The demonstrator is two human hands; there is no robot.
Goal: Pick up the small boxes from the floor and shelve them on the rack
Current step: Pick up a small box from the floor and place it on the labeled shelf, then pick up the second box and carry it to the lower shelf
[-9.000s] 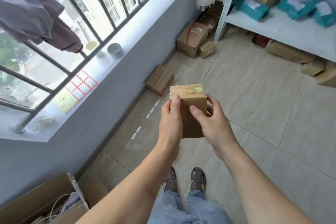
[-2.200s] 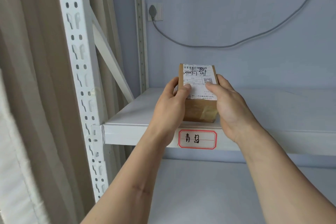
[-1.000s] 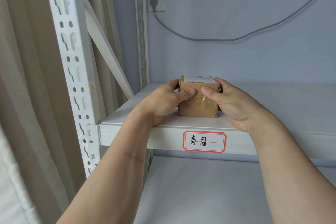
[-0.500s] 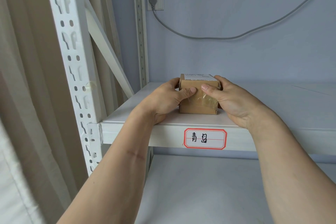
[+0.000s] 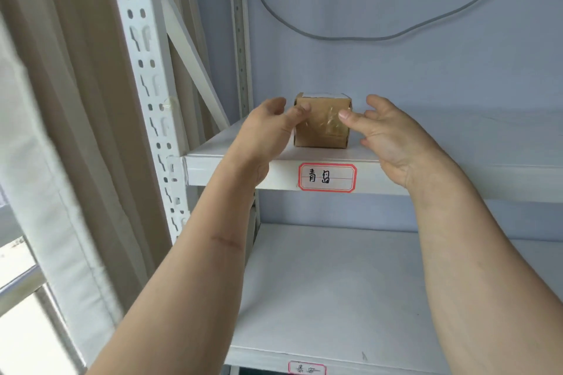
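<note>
A small brown cardboard box (image 5: 322,128) with clear tape and a white label on top stands upright on the white rack shelf (image 5: 457,143), near its front left corner. My left hand (image 5: 266,134) hovers just left of the box, fingers spread, thumb tip close to the box's front. My right hand (image 5: 387,134) hangs just right of it, fingers apart, holding nothing. Neither hand grips the box.
A red-bordered handwritten label (image 5: 327,177) is stuck on the shelf's front lip. A lower shelf (image 5: 335,298) lies below. The slotted white upright (image 5: 143,76) and a diagonal brace stand left, with beige curtains beyond. A grey cable (image 5: 350,37) droops from a wall socket.
Both hands have let go of the box and drawn slightly apart and back. The box stays standing on the shelf where it was set down.
</note>
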